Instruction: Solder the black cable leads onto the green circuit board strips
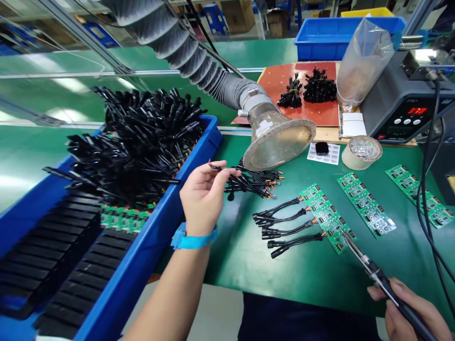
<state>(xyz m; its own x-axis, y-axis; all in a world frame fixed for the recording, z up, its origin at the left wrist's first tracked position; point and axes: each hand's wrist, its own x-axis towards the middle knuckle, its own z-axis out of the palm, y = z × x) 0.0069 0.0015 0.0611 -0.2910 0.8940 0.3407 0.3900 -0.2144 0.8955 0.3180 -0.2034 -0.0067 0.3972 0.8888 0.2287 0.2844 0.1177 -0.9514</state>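
My left hand [202,196], with a blue wrist strap [195,239], pinches a short black cable [232,171] whose reddish wire tips stick out past the fingers. Just beyond it lies a loose pile of black cables [261,182] with orange and red wire ends. My right hand [414,308] grips a soldering iron [380,279]. The iron's tip is over or on a green circuit board [330,220]; contact cannot be made out. Several black cables [287,234] extend from that board's left edge. To its right lie two more boards, a middle one [366,203] and a far one [419,196].
A blue bin [170,208] on the left holds many black cables [138,137] and black strips. The fume hood [279,142] hangs over the table. Behind stand a solder-filled cup [361,152], a soldering station [401,113] reading 270, and a blue tray [320,40]. Black cords [426,213] hang at right.
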